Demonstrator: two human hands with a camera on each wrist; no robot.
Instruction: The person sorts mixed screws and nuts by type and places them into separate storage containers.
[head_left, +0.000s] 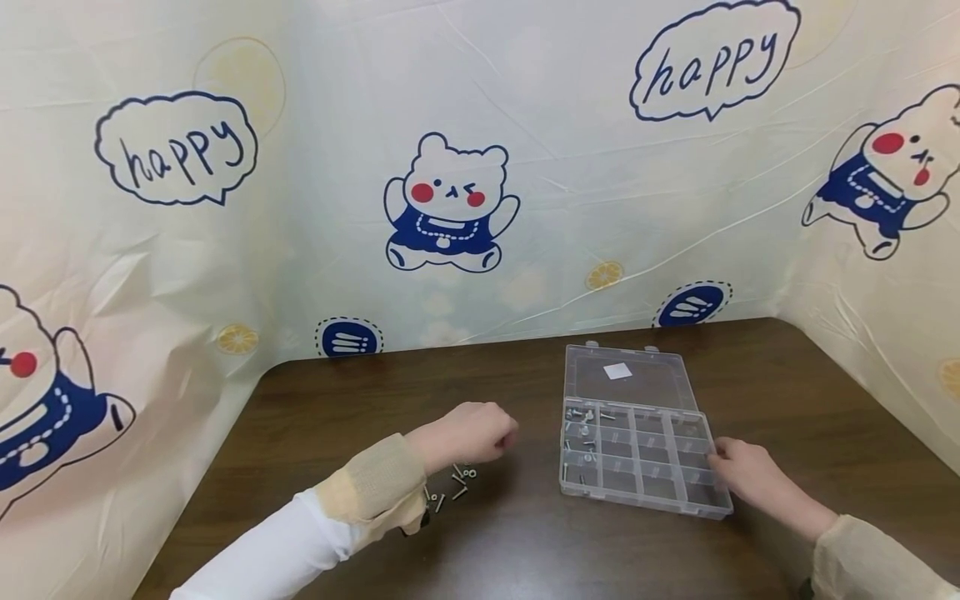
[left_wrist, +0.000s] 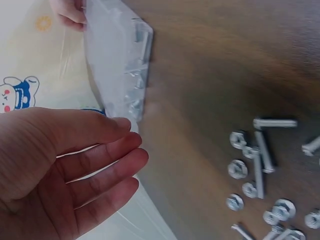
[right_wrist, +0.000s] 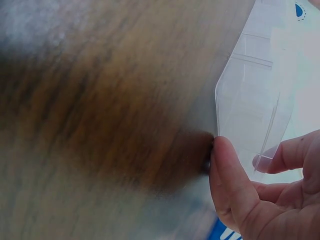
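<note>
A clear plastic compartment box lies on the table, its lid folded back behind it. My right hand pinches the box's right edge; the right wrist view shows its thumb over the rim and the fingers outside. Screws and other small metal pieces sit in the left compartments. My left hand hovers left of the box, thumb close to the curved fingers; whether it pinches something small is hidden. Below it lie loose screws and nuts.
The brown wooden table has rounded back corners. A printed curtain with bears and lettering stands directly behind it and along both sides. A white square label is on the lid.
</note>
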